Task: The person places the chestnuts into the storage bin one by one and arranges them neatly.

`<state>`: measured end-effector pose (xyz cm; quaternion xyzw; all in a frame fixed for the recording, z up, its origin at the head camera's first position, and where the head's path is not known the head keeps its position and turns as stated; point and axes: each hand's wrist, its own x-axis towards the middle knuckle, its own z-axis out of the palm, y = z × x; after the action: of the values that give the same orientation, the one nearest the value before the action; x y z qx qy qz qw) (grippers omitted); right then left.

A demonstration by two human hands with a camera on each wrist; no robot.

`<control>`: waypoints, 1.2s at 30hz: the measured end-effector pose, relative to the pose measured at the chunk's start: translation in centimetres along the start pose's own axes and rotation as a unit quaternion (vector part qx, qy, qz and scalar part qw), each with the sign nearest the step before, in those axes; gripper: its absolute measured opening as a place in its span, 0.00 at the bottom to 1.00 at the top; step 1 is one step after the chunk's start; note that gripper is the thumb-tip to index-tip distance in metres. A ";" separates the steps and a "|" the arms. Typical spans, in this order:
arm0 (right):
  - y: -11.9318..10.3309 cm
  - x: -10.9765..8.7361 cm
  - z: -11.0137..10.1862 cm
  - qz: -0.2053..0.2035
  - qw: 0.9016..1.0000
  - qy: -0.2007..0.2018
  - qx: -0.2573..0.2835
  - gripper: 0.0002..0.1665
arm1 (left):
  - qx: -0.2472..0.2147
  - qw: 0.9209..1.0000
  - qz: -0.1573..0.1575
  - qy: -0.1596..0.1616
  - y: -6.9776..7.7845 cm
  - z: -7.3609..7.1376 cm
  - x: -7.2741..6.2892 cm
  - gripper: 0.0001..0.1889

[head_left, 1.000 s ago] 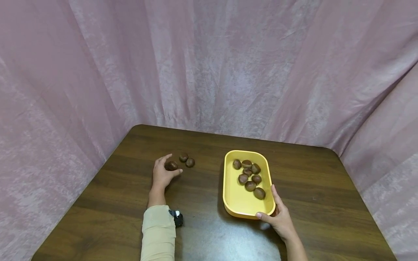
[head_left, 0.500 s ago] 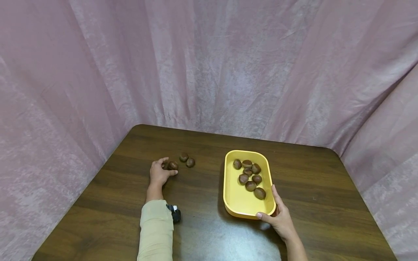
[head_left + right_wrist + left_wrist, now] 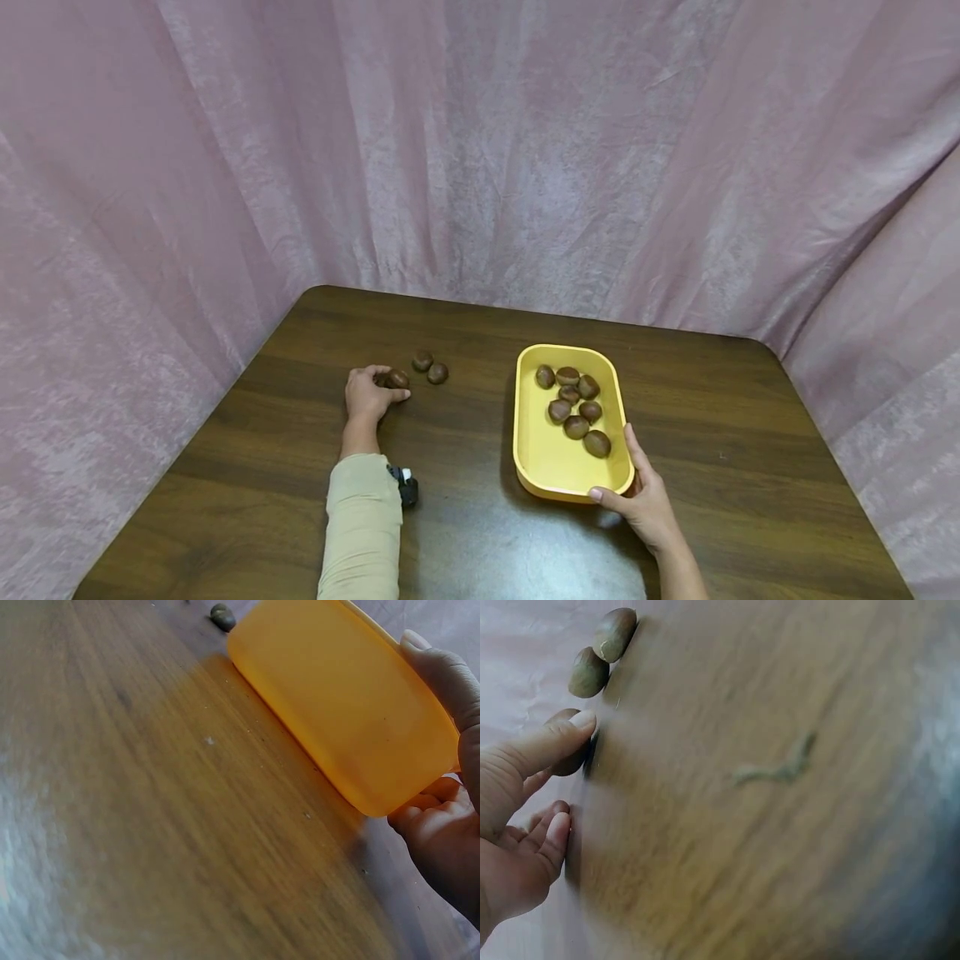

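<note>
At the left of the head view my left hand (image 3: 366, 395) pinches a brown chestnut (image 3: 397, 379) that lies on the table. Its thumb (image 3: 559, 739) crosses in front of that chestnut in the left wrist view, hiding part of it. Two more chestnuts (image 3: 430, 367) lie just beyond, to the right. My right hand (image 3: 647, 503) grips the near right corner of a yellow plastic tub (image 3: 551, 467), thumb over the rim and the other fingers along the outer side. Several chestnuts (image 3: 576, 427) are inside the tub, mostly toward its far and right parts.
A dark brown wooden table (image 3: 750, 483) with rounded corners carries everything. Behind it and at both sides hangs a pink velvet curtain (image 3: 480, 167). A small black camera (image 3: 407, 487) is strapped to the left wrist at the sleeve's edge.
My left hand has drawn back slightly to the left, and its thumb and fingers have closed in on the chestnut. The right hand and the tub have stayed in place.
</note>
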<state>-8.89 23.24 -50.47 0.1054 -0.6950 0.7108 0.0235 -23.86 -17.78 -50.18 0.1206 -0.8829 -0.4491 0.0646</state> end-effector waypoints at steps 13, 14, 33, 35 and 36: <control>0.2 -0.2 0.1 0.001 1.000 -0.006 0.004 0.63 | -0.037 0.999 -0.020 -0.017 1.0 -0.5 -0.5 0.26; 0.2 -0.2 0.1 0.002 1.000 -0.004 0.003 0.63 | -0.042 0.999 -0.023 -0.017 1.1 -0.5 -0.6 0.26; 0.2 0.0 -0.1 -0.008 1.000 -0.004 0.005 0.63 | -0.173 0.975 0.063 -0.126 3.7 0.6 -1.5 0.27; 0.2 0.0 -0.1 -0.009 1.000 -0.004 0.004 0.63 | -0.177 0.972 0.074 -0.132 4.1 0.8 -1.6 0.27; 0.2 0.0 -0.1 -0.009 1.000 -0.003 0.003 0.63 | -0.180 0.971 0.078 -0.135 4.3 0.9 -1.6 0.27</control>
<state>-8.93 23.32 -50.64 0.1141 -0.6921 0.7122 0.0276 -23.14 -14.24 -47.25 -0.0240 -0.7950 -0.6061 0.0007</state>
